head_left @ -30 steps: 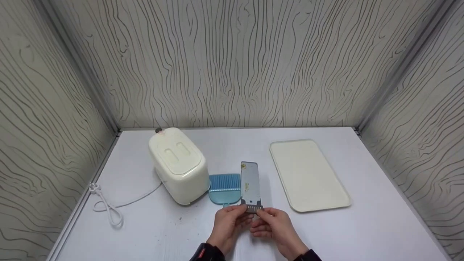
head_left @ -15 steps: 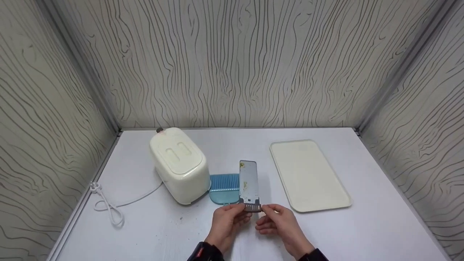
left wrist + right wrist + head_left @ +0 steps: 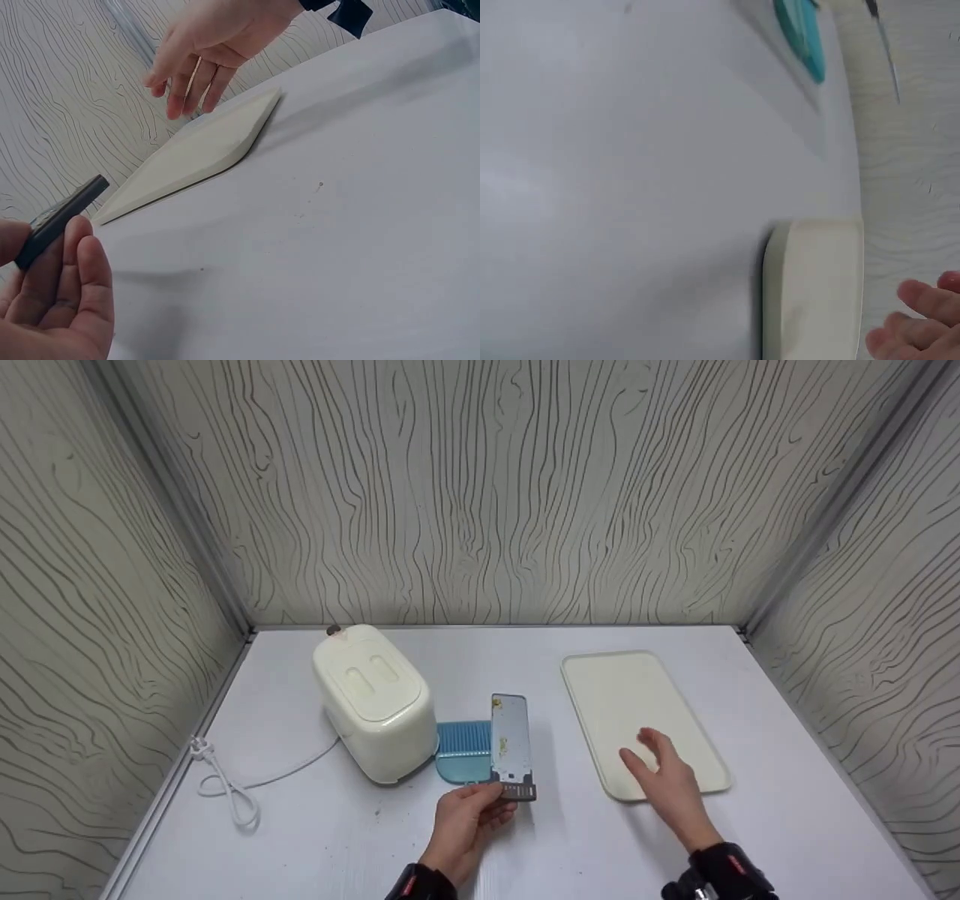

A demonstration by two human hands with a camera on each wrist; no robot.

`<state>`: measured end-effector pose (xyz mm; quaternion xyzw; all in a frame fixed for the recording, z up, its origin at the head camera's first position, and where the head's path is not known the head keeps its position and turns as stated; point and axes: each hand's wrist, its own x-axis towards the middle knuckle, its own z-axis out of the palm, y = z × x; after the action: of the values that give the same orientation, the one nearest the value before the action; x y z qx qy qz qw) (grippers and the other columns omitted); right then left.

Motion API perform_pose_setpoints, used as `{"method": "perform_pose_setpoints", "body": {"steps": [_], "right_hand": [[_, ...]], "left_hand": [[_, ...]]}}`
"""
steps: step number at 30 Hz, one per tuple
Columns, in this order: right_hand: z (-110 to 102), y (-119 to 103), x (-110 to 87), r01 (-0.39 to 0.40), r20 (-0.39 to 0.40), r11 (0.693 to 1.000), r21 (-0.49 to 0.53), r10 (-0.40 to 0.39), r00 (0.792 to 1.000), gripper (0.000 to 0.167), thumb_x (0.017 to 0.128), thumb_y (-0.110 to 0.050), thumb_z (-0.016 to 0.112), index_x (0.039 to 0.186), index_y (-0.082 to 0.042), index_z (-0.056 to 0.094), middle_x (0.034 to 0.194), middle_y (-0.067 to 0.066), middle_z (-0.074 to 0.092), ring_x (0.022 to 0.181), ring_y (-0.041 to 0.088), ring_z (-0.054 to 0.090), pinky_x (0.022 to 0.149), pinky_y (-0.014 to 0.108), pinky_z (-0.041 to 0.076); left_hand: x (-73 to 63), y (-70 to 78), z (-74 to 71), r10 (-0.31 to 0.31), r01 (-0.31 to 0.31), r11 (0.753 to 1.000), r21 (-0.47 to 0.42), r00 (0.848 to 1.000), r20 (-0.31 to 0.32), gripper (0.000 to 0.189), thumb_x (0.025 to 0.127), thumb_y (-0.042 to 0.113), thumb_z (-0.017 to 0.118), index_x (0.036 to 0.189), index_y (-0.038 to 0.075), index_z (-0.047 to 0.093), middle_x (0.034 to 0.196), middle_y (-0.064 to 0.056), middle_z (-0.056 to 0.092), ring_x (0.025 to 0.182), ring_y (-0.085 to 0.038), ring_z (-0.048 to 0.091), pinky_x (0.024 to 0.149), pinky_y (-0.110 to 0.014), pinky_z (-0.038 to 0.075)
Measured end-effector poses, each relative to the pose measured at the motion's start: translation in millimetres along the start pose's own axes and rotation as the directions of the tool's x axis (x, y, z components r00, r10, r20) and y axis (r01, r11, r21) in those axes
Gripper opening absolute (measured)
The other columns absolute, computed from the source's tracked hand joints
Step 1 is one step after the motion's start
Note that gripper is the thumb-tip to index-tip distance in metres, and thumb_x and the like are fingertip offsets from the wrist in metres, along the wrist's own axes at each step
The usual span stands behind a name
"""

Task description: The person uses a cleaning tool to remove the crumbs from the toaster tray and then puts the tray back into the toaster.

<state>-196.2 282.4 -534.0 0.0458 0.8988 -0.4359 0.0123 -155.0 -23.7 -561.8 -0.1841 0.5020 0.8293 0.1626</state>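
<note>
Head view: I find the left hand (image 3: pixel 463 819) grasping the dark slotted end of a flat panel (image 3: pixel 511 735), its thumb over that end. The panel points away from the person, in front of the right part of a blue ridged tool (image 3: pixel 462 769); whether the two touch cannot be told from here. A second ago both hands were at that end. The right hand (image 3: pixel 671 784) has since let go and is now at the near part of a cream tray (image 3: pixel 615 690), thumb and fingers spread, nothing held. In my judgement, the work on the panel now rests on a one-handed hold. The white appliance (image 3: pixel 379 720) and its plug (image 3: pixel 201 748) lie to the left, as before.

Left wrist view: the dark end is seen edge-on and tilted, pinched between the thumb and the bent fingers, raised off the table (image 3: pixel 337 285). The right hand hangs above the tray; no contact is evident.

Right wrist view: fingertips of the right hand show at the right edge, beside the tray, with no object in them. The panel appears as a thin blade-like edge near the top, apart from the blue tool there.
</note>
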Motion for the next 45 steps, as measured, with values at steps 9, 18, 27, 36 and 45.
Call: {"method": "perform_pose_setpoints", "body": {"steps": [9, 18, 27, 36, 45], "right_hand": [[-46.4, 68.3, 28.9, 0.053, 0.026, 0.944, -0.326, -0.047, 0.999, 0.127, 0.088, -0.055, 0.073, 0.153, 0.015, -0.011, 0.158, 0.044, -0.009, 0.146, 0.062, -0.011, 0.115, 0.074, 0.001], [-54.7, 101.7, 32.6, 0.026, 0.094, 0.916, -0.399, 0.012, 0.996, 0.131, 0.090, -0.065, 0.065, 0.149, 0.020, -0.016, 0.155, 0.045, -0.016, 0.145, 0.060, -0.015, 0.114, 0.074, -0.006], [-45.4, 106.0, 30.3, 0.097, 0.118, 0.892, -0.442, -0.049, 0.992, 0.128, 0.086, -0.061, 0.072, 0.148, 0.026, 0.000, 0.153, 0.051, -0.003, 0.142, 0.066, -0.001, 0.115, 0.074, 0.004], [-27.2, 92.2, 21.0, 0.058, 0.097, 0.889, -0.454, -0.016, 0.995, 0.131, 0.083, -0.070, 0.070, 0.149, 0.025, 0.008, 0.152, 0.052, -0.002, 0.142, 0.067, 0.001, 0.115, 0.073, 0.008], [-8.3, 73.5, 13.8, 0.034, 0.101, 0.882, -0.470, 0.015, 0.995, 0.132, 0.080, -0.073, 0.070, 0.151, 0.021, 0.011, 0.152, 0.053, -0.002, 0.142, 0.068, 0.001, 0.115, 0.074, 0.009]], "left_hand": [[-1.1, 1.0, -3.7, -0.006, 0.006, 1.000, -0.002, 1.000, -0.005, 0.030, 0.095, 0.013, 0.070, 0.117, -0.006, 0.065, 0.102, -0.014, 0.076, 0.086, -0.017, 0.074, 0.085, -0.035, 0.060], [-2.2, 3.7, -5.0, 0.000, 0.000, 1.000, 0.006, 1.000, -0.008, 0.029, 0.095, 0.014, 0.071, 0.116, -0.005, 0.066, 0.104, -0.015, 0.076, 0.087, -0.018, 0.074, 0.086, -0.035, 0.061], [-1.6, 4.3, -5.9, 0.018, -0.017, 1.000, 0.015, 1.000, -0.015, 0.025, 0.095, 0.014, 0.071, 0.112, -0.005, 0.067, 0.101, -0.013, 0.076, 0.086, -0.018, 0.074, 0.084, -0.035, 0.061], [-0.7, 4.5, -6.2, 0.006, -0.006, 1.000, 0.004, 0.999, -0.033, 0.025, 0.094, 0.012, 0.072, 0.112, -0.004, 0.067, 0.097, -0.012, 0.077, 0.084, -0.017, 0.074, 0.083, -0.035, 0.061], [-3.5, 6.5, -7.4, 0.026, -0.026, 1.000, 0.006, 1.000, -0.010, 0.029, 0.095, 0.014, 0.071, 0.116, -0.005, 0.067, 0.100, -0.012, 0.077, 0.086, -0.017, 0.074, 0.085, -0.035, 0.061]]}}
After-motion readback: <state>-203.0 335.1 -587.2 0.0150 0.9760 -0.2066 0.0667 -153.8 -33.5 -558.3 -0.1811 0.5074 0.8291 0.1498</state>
